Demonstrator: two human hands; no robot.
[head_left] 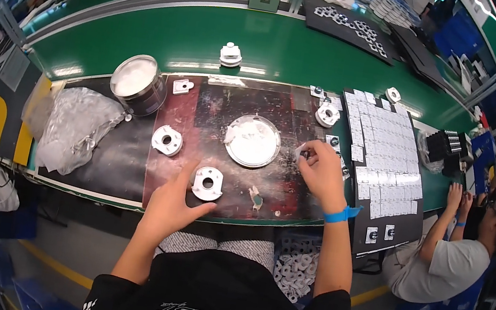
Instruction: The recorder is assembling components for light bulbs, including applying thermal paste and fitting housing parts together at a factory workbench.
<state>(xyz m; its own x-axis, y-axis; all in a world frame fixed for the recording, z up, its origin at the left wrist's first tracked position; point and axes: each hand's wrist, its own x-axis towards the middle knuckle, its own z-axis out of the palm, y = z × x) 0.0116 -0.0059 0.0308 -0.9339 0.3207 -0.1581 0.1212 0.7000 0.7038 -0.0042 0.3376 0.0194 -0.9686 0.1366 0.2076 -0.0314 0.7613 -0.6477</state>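
My left hand (171, 203) is open beside a white plastic part with a round centre hole (198, 189); its thumb and fingers spread about the part's left side. Whether they touch it I cannot tell. My right hand (324, 174), with a blue band at the wrist, is closed in a pinch on a small dark and whitish piece (304, 154), partly hidden by the fingers. Between the hands lies a round lid (256, 132) smeared with white paste. Another white holed part (167, 140) sits left of it, and a third (327, 115) stands beyond my right hand.
An open tin of white paste (138, 83) and a clear plastic bag (80, 128) stand left. At right, a black board (356, 218) carries rows of small white-backed pieces. A bin of white parts (295, 271) is below the table edge. A co-worker (451, 262) sits at right.
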